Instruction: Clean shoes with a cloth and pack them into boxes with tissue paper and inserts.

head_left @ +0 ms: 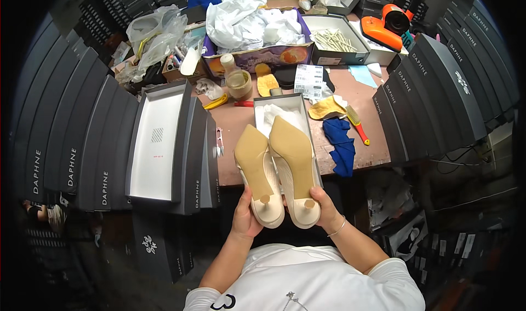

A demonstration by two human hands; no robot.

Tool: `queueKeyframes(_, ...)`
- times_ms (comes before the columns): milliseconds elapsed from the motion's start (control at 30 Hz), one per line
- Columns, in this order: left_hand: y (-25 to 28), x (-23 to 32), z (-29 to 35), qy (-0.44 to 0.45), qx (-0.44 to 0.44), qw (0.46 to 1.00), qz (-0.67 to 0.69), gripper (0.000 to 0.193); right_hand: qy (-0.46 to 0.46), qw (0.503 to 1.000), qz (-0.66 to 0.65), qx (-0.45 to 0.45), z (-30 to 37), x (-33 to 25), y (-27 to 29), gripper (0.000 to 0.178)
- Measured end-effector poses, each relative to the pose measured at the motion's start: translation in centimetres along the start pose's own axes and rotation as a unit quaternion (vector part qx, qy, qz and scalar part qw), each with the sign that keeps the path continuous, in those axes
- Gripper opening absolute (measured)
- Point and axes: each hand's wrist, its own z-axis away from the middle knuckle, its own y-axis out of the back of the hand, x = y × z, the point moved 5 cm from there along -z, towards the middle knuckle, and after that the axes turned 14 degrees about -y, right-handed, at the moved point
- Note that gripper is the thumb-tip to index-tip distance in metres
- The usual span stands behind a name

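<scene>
Shoes (276,168) soles-up in both hands, above paper-lined shoebox (307,113)

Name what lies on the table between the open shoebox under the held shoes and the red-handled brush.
In the head view, a tan insole and a crumpled blue cloth lie between the open shoebox and the brush.

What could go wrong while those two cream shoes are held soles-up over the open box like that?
1. The left hand and right hand each grip only the heel end of a cream shoe, so one might slip and fall.
2. The open shoebox sits on a crowded table; the small scissors and blue cloth lie close and could get knocked.
3. The glue jar beside the box could perhaps soil the pale shoes.
</scene>
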Motion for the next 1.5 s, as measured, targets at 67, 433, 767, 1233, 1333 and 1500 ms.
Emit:
queueKeyframes(67,0.1,0.2,-0.1,0.007,-0.015,1.000,0.000,0.055,-0.004,1.000,0.017,0.007,-0.3,0.2,0.3,0.065)
queueKeyframes(433,0.6,0.6,-0.9,-0.028,-0.022,0.998,-0.046,0.050,-0.022,0.999,0.026,0.023,-1.1,-0.2,1.1,0.069)
queueKeyframes(767,1.1,1.6,-2.5,-0.032,0.120,0.992,0.009,0.047,-0.039,0.995,0.055,0.071,-1.3,-0.9,0.0,0.061)
queueKeyframes(1233,0.8,2.1,-1.6,-0.044,0.037,0.997,0.054,0.047,-0.065,0.993,0.089,0.037,-0.3,-0.9,-1.1,0.066)
queueKeyframes(1333,0.6,1.7,-1.4,-0.043,0.023,0.997,0.062,0.046,-0.055,0.993,0.103,0.018,-0.3,-0.3,-0.9,0.065)
queueKeyframes(1500,0.3,2.7,-1.9,-0.065,0.068,0.994,-0.049,0.032,-0.111,0.989,0.093,0.003,-0.8,0.5,-0.9,0.068)
